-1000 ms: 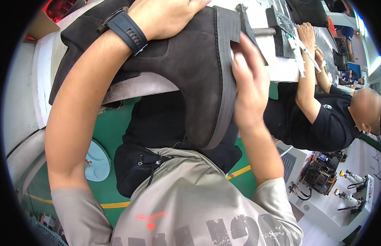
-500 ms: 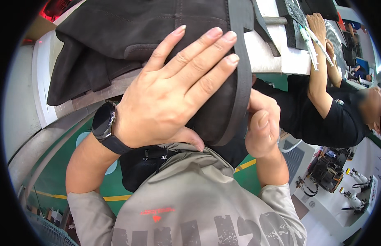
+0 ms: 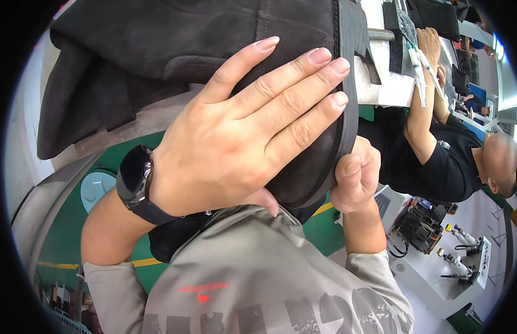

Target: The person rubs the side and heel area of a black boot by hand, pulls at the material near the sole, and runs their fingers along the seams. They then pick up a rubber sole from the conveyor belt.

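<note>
A black suede boot lies sideways before me, its toe end toward my body and its soft shaft to the left. A dark sole runs along its right side. My left hand, with a black watch on its wrist, rests flat over the upper, fingers stretched out toward the sole's edge. My right hand is closed against the outer side of the sole near the toe. Its thumb is bent in, and what its curled fingers hold, if anything, is hidden.
Two syringes lean by a dark block at the far right of the worktable. A co-worker in black stands beyond, arms at the table. A white machine stands right; a pale blue stool is left.
The view has shifted slightly. Both hands stay in nearly the same hold on the boot; the right hand's fingers look more tightly curled by the sole.
</note>
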The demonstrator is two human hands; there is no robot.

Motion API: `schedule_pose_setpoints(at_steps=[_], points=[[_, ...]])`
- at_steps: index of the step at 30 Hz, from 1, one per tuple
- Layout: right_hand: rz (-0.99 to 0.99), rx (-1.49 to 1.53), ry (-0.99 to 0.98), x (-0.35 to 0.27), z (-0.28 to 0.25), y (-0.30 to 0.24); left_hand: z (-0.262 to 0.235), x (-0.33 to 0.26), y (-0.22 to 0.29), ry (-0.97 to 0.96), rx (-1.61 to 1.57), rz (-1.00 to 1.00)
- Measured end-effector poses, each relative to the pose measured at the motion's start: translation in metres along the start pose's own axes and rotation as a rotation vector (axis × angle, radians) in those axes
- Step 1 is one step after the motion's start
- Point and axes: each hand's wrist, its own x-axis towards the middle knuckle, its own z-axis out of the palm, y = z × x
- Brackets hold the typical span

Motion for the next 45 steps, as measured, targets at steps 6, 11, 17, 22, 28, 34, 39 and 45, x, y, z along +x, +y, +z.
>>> schedule_pose_setpoints(at_steps=[6,11,17,22,28,34,39,45], points=[[0.020,-0.031,0.010,0.004,0.000,-0.011,0.001,-0.001,-0.001,-0.009,0.045,0.008],[-0.023,-0.336,0.047,0.009,0.003,-0.020,0.003,-0.002,-0.002,0.001,0.052,0.022],[0.026,-0.255,0.154,0.016,-0.016,-0.002,0.001,-0.020,0.008,0.059,-0.115,-0.013],[-0.109,-0.146,0.505,0.111,-0.036,0.004,0.004,-0.056,0.049,0.389,-1.097,-0.765],[-0.076,-0.009,0.452,0.137,-0.019,-0.003,0.004,-0.037,0.028,0.743,-1.499,-0.890],[-0.733,-0.019,0.462,0.088,-0.011,-0.083,-0.054,-0.008,0.023,0.704,-1.468,-0.569],[-0.983,-0.283,0.495,0.074,-0.013,-0.078,-0.085,0.041,0.007,0.746,-1.406,-0.421],[-0.852,-0.196,0.448,0.041,0.033,-0.066,-0.071,0.061,-0.020,0.591,-1.749,-0.199]])
